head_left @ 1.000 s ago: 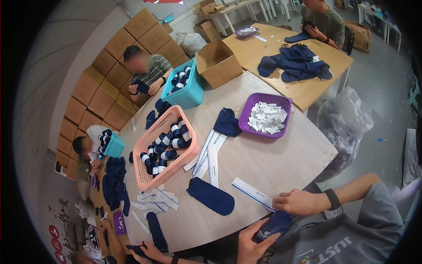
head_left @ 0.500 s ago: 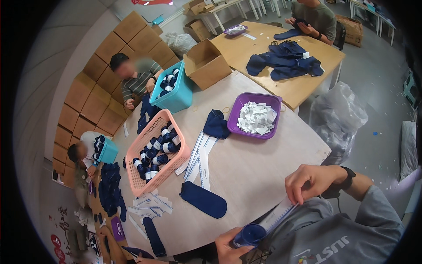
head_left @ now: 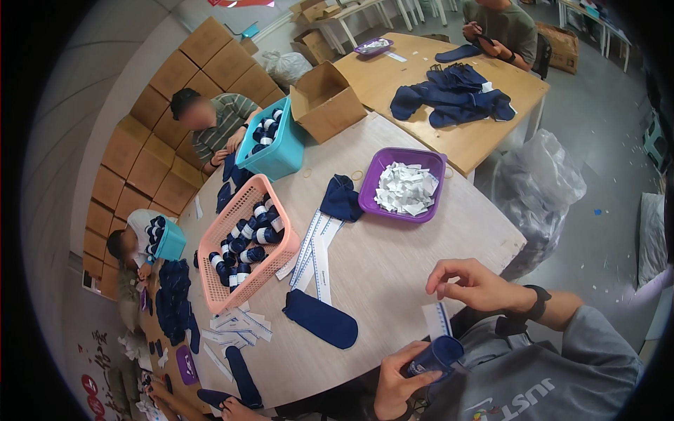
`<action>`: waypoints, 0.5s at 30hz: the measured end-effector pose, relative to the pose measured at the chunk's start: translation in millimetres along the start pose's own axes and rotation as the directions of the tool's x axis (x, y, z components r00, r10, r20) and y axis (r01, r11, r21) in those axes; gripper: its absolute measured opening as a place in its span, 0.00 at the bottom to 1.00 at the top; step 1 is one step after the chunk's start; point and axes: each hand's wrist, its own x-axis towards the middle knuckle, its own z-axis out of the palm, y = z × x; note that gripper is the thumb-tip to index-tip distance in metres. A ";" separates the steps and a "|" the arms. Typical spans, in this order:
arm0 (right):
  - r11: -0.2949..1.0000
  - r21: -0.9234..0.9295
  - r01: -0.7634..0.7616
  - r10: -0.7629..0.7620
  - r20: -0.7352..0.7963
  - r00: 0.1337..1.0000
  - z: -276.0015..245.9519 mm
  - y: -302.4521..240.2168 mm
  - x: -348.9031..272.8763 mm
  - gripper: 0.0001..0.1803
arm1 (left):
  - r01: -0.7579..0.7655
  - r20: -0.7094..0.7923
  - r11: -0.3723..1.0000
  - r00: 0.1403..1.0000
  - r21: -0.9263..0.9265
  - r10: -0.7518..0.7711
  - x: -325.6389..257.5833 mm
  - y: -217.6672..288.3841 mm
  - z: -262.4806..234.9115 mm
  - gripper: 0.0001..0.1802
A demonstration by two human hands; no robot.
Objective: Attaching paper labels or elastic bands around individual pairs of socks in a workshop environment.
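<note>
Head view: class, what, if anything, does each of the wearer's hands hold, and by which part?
The left hand holds the dark blue cylinder by its side; the right hand holds nothing visible.

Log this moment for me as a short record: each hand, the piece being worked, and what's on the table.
left hand: holding a navy roll
right hand: open, raised near the strip
strip: white, ruled in blue, projecting past the roll; whether tucked inside is unclear
table: flat navy piece, peach basket of banded rolls, purple tray of white slips
</note>
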 end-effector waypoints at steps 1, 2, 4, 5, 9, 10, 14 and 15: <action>0.999 0.017 -0.033 0.034 -0.022 0.999 -0.9 3.1 -1.3 0.12 | -0.002 -0.055 1.000 0.998 0.029 0.004 0.2 0.8 1.5 0.21; 0.999 0.016 -0.033 0.033 -0.020 0.999 -2.4 8.1 -4.1 0.12 | -0.004 -0.056 1.000 0.998 0.029 0.006 1.0 1.3 2.5 0.21; 0.998 -0.051 -0.025 0.030 0.086 0.996 -0.7 12.2 -7.7 0.17 | 0.009 -0.133 1.000 0.991 -0.006 -0.010 1.8 0.6 3.8 0.22; 0.986 -0.083 -0.143 0.146 0.037 0.989 6.2 9.9 -11.5 0.17 | 0.010 -0.135 1.000 0.991 -0.006 -0.011 3.0 2.0 5.2 0.22; 0.984 -0.174 -0.021 -0.005 -0.147 0.989 18.4 8.0 -8.3 0.13 | -0.062 -0.222 0.996 0.972 0.056 0.073 9.1 0.4 10.4 0.21; 0.985 -0.173 -0.021 -0.005 -0.148 0.989 17.2 5.3 -8.5 0.13 | -0.122 -0.292 0.982 0.943 0.142 0.160 10.5 -2.0 9.6 0.20; 0.944 -0.328 0.024 -0.092 -0.192 0.977 12.1 -19.4 -15.6 0.11 | -0.058 -0.465 0.908 0.844 0.415 0.266 14.3 -6.8 -2.9 0.19; 0.929 -0.353 0.108 -0.144 -0.078 0.986 15.3 -24.2 -18.2 0.11 | -0.058 -0.479 0.861 0.811 0.506 0.336 18.0 -4.7 -0.9 0.18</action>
